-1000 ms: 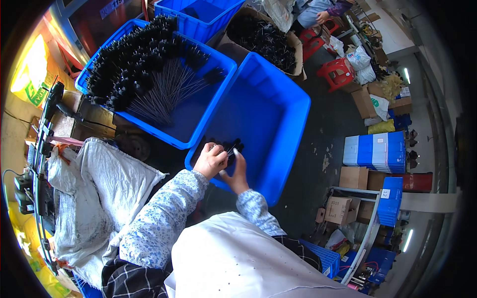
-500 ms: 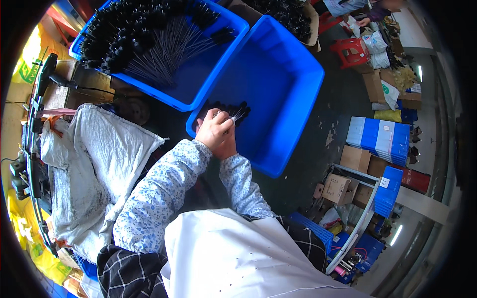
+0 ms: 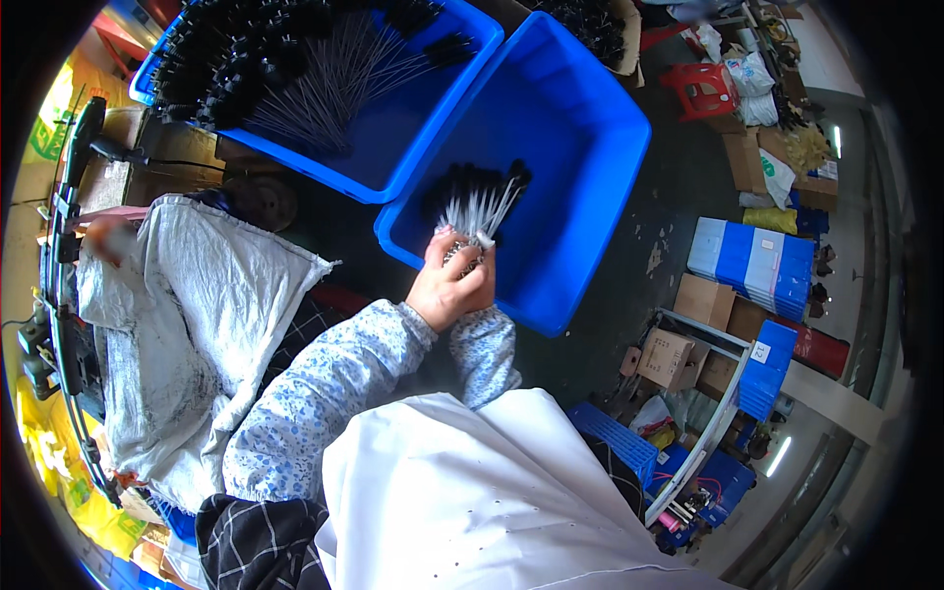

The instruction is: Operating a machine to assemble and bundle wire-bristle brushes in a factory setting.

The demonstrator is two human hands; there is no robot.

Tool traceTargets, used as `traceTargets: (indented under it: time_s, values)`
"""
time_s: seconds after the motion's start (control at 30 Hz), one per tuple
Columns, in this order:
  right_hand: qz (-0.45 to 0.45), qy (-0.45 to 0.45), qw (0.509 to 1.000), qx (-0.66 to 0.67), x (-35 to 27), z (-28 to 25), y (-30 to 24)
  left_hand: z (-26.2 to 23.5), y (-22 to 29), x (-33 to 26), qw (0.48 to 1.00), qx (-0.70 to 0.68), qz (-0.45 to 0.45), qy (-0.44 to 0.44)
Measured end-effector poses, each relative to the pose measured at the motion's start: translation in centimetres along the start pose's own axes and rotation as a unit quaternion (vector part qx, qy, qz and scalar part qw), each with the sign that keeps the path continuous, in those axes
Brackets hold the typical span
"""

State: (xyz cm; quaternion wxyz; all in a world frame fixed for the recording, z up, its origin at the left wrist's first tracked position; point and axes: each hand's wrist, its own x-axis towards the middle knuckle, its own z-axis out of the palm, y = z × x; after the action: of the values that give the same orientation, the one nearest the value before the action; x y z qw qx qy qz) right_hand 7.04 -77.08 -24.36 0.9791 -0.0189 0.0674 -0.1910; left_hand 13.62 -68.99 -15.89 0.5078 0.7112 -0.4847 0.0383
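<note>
My left hand (image 3: 441, 291) and my right hand (image 3: 481, 285) are closed together around a bundle of wire-stemmed brushes (image 3: 479, 208). Pale thin stems fan up out of my grip, and dark bristle heads spread at their far end. Small metallic stem ends show between my fingers. The bundle reaches over the near left part of a blue bin (image 3: 574, 246). My right fingers are partly hidden behind the left ones. In a second blue bin (image 3: 388, 187), at the far left, lie many black brushes (image 3: 221, 69) with long wire stems (image 3: 329, 84).
A white woven sack (image 3: 187, 324) lies to my left beside a dark metal frame. Behind the bins stands a carton of black pieces (image 3: 585, 34). At right are a red stool (image 3: 700, 90), stacked blue boxes (image 3: 752, 261), cartons (image 3: 669, 356) and a metal rack (image 3: 703, 457).
Both hands have drawn back toward my body and slightly right, carrying the brush bundle. Its pale stems and bristle heads now show more fully. The view has shifted slightly.
</note>
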Motion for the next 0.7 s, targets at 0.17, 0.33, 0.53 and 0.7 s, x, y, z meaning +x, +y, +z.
traceTargets:
  time_s: [0.17,0.33,0.53,0.7]
  values:
    - [0.085,0.262,0.948,-0.160,4.1,3.6,-5.3,0.1,-0.6,1.2,0.986,-0.039,-0.122,-0.107]
    - [-0.005,0.342,0.799,-0.495,11.8,-3.1,-10.2,-0.7,-4.9,-3.9,0.926,0.173,-0.171,-0.289]
    - [0.045,0.508,0.443,-0.738,19.6,-9.7,-11.8,-0.5,-6.7,-5.6,0.909,0.212,-0.112,-0.342]
    - [0.136,0.547,0.312,-0.765,22.4,-12.7,-11.1,-0.6,-7.1,-5.8,0.910,0.200,-0.106,-0.348]
